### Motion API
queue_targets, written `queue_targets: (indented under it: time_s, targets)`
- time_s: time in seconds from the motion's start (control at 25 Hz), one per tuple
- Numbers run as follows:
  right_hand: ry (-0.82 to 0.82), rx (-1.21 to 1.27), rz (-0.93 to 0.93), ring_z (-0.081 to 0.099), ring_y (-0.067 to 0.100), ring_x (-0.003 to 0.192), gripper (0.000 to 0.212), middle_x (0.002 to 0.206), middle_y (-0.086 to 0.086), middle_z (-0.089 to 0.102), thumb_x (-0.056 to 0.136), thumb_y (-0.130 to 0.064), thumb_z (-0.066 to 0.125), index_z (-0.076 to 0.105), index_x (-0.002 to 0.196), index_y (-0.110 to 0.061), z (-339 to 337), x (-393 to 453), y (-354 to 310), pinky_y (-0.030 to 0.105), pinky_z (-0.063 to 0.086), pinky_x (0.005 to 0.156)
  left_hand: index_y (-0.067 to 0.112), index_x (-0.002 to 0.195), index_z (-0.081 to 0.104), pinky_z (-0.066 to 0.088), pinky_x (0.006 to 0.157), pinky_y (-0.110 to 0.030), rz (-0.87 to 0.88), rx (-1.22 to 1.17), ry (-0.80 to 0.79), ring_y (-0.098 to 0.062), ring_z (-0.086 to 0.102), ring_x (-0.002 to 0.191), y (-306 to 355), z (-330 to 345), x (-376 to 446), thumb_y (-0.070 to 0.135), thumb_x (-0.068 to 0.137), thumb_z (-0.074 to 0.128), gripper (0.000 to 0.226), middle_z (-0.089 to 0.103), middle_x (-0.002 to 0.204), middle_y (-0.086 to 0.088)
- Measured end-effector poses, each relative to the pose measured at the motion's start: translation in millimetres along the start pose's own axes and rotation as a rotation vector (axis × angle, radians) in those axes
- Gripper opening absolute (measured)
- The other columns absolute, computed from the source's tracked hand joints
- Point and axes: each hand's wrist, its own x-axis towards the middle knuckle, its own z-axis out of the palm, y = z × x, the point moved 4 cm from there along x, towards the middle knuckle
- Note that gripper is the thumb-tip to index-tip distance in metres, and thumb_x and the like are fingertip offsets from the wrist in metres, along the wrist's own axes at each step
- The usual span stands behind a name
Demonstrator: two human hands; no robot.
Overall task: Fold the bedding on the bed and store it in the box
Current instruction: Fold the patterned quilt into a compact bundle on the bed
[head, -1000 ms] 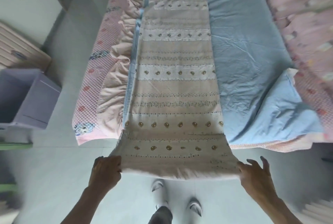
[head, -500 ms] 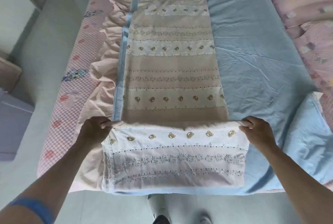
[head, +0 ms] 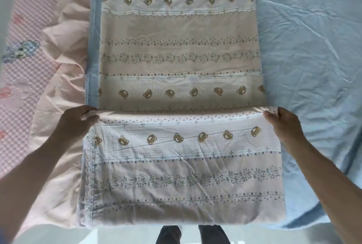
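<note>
Both hands, left hand (head: pixel 73 124) and right hand (head: pixel 287 124), pinch the soft, wrinkled bear-print quilt (head: pixel 182 165) at its folded edge; fingertips are hidden under the cloth.

Pale pink quilt (head: pixel 182 51) w/ bear-head rows & leafy stripes lies as a long strip on the bed, near end doubled back over itself, folded edge stretched between left hand (head: pixel 77 124) & right hand (head: pixel 285 124), both gripping its corners.
</note>
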Motion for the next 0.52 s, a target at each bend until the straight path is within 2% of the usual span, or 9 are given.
queue_targets:
  time_s: [0.08,0.2,0.32,0.4,0.44,0.48,0.52]
  targets:
    - [-0.002,0.045,0.03,0.05,0.021,0.067,0.031,0.072,0.008,0.056,0.095,-0.029,0.063,0.06,0.086,0.001,4,7,-2,0.031,0.036,0.058,0.013,0.107,0.067,0.038,0.05,-0.005,-0.029,-0.005,-0.018,-0.026,0.056,0.069,5,5,6,0.006,0.09,0.065,0.018,0.068,0.097,-0.014]
    - [0.037,0.133,0.034,0.049,0.016,0.068,0.024,0.077,0.006,0.058,0.096,-0.026,0.062,0.063,0.091,-0.002,9,13,-4,0.028,0.038,0.06,0.015,0.106,0.067,0.038,0.049,-0.009,-0.043,0.003,0.0,-0.027,0.057,0.073,7,8,11,0.008,0.092,0.063,0.016,0.068,0.096,-0.016]
    - [0.072,0.157,0.039,0.055,0.02,0.076,0.023,0.084,0.008,0.06,0.095,-0.025,0.062,0.063,0.094,-0.002,16,20,-3,0.029,0.04,0.064,0.014,0.108,0.066,0.045,0.064,-0.02,-0.061,0.035,0.013,-0.028,0.058,0.082,5,11,14,0.011,0.092,0.063,0.017,0.067,0.101,-0.014]
    - [0.177,0.008,0.076,0.06,0.032,0.091,0.023,0.093,0.01,0.063,0.093,-0.028,0.058,0.062,0.101,-0.007,18,15,-9,0.036,0.044,0.075,0.011,0.113,0.062,0.047,0.089,-0.033,-0.087,0.146,0.184,-0.033,0.057,0.102,10,15,5,0.013,0.089,0.064,0.024,0.062,0.115,-0.015]
    - [0.282,-0.148,0.057,0.058,0.036,0.102,0.026,0.106,0.012,0.063,0.092,-0.029,0.055,0.059,0.11,-0.01,19,6,-17,0.041,0.043,0.084,0.011,0.117,0.058,0.042,0.1,-0.043,-0.041,0.248,0.309,-0.035,0.051,0.113,19,23,-8,0.012,0.088,0.063,0.03,0.057,0.123,-0.016]
    - [0.378,-0.282,-0.047,0.053,0.037,0.113,0.033,0.121,0.012,0.059,0.09,-0.026,0.053,0.055,0.12,-0.013,26,-10,-30,0.046,0.04,0.092,0.01,0.123,0.053,0.036,0.105,-0.051,0.064,0.311,0.372,-0.035,0.046,0.122,36,40,-27,0.013,0.088,0.061,0.036,0.05,0.131,-0.016]
    - [0.409,-0.351,-0.218,0.048,0.036,0.124,0.041,0.135,0.011,0.053,0.091,-0.024,0.052,0.051,0.13,-0.014,43,-32,-48,0.048,0.036,0.099,0.011,0.132,0.048,0.032,0.108,-0.054,0.227,0.339,0.33,-0.034,0.039,0.131,57,68,-48,0.018,0.091,0.059,0.043,0.043,0.141,-0.017]
